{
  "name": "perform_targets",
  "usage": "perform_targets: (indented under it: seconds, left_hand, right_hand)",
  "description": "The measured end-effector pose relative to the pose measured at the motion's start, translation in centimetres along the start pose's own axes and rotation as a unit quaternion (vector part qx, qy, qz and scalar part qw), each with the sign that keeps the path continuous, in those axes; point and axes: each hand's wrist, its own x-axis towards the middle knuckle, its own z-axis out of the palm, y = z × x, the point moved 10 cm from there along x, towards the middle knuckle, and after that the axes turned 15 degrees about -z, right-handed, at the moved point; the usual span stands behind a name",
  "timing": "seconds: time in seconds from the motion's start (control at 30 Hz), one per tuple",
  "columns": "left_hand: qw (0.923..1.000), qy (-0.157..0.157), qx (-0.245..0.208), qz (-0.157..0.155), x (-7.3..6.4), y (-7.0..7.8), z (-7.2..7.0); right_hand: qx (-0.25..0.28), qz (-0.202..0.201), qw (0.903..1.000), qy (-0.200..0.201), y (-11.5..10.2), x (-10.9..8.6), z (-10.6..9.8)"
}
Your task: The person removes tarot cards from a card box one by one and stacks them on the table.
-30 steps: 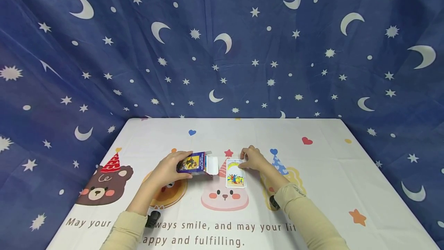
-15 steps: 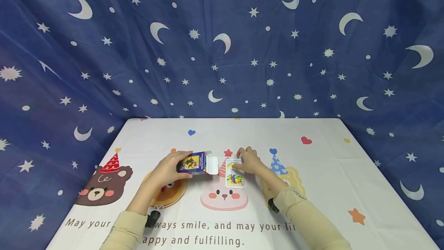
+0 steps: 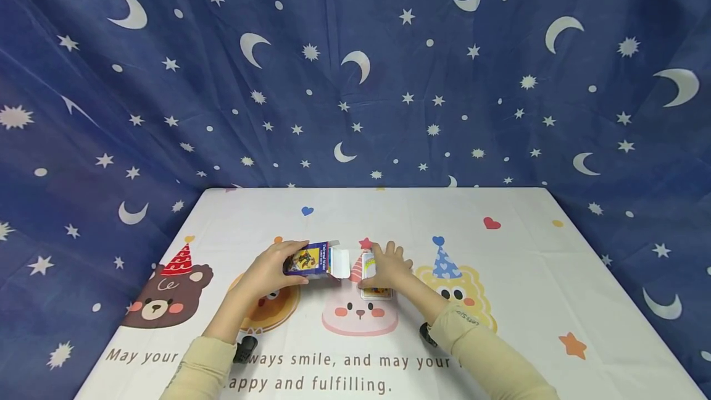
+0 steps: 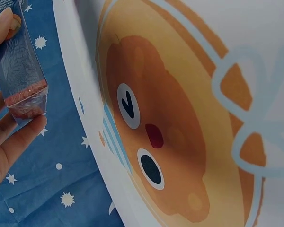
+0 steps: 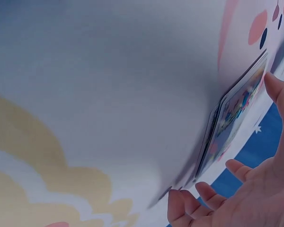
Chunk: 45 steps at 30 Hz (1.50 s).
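Hanging at twelve o'clock beyond the counter (image 3: 522, 295): star-and-moon curtain (image 3: 355, 79). Right grip (image 3: 389, 269), fingers spread, blocks the card stack (image 3: 368, 266), which lies on the counter at three o'clock from the box (image 3: 305, 260). Left grip (image 3: 271, 270) pinches box between thumb and fingers; flap (image 3: 340, 263) open toward three o'clock, contents unclear. Top card's picture mostly covered; box's nine o'clock end hidden.

The box (image 3: 308, 259) is purple and yellow; the curtain (image 3: 389, 73) star-patterned blue
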Motion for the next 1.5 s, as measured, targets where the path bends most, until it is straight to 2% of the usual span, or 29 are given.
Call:
perform_targets:
  seconds: [0.37, 0.6, 0.83, 0.93, 1.2, 1.37, 1.5]
  left_hand:
    - [1.0000, 0.003, 0.006, 0.002, 0.0, 0.2, -0.1]
    - [1.0000, 0.002, 0.005, 0.000, -0.1, 0.3, -0.2]
    - [1.0000, 0.000, 0.004, -0.006, -0.1, 0.2, -0.3]
    - [1.0000, -0.001, 0.004, -0.007, -0.2, 0.2, -0.3]
    - [0.9999, -0.004, 0.001, -0.009, -0.2, 0.1, -0.3]
    - [1.0000, -0.002, 0.001, -0.005, -0.1, 0.3, -0.2]
    - [1.0000, -0.006, 0.001, -0.004, 0.0, 0.4, 0.1]
  right_hand:
    - [-0.023, -0.003, 0.9993, -0.028, -0.5, -0.3, 0.2]
    - [-0.025, -0.003, 0.9993, -0.026, -0.5, -0.3, 0.2]
    - [0.021, -0.005, 0.9997, -0.012, 0.4, 0.3, -0.2]
    - [0.044, -0.021, 0.9988, -0.004, 1.2, 0.7, -0.7]
    - [0.070, -0.089, 0.9922, -0.053, 2.4, 0.6, -0.8]
    - [0.075, -0.090, 0.9916, -0.054, 2.3, 0.5, -0.8]
    - [0.091, -0.084, 0.9917, -0.033, 2.4, 0.6, -1.4]
